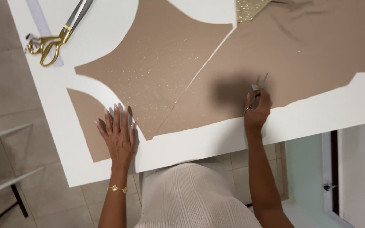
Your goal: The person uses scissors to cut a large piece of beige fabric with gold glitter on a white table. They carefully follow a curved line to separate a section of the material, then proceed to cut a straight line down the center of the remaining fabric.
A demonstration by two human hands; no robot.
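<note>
My left hand (118, 133) lies flat, fingers spread, on the near corner of a tan fabric piece (157, 63) speckled with gold, spread over the white table (216, 137). My right hand (256, 110) is closed on a small pair of scissors (257, 90), its blades pointing away from me over a second, plain tan fabric piece (300, 55) near that piece's cut front edge. A narrow white gap runs between the two fabric pieces.
Large gold-handled scissors (58, 36) lie on a clear ruler (43, 31) at the table's far left. A curved tan offcut (85, 122) sits left of my left hand. A gold patterned scrap (250, 8) is at the top. Tiled floor and a metal chair frame (1, 185) are on the left.
</note>
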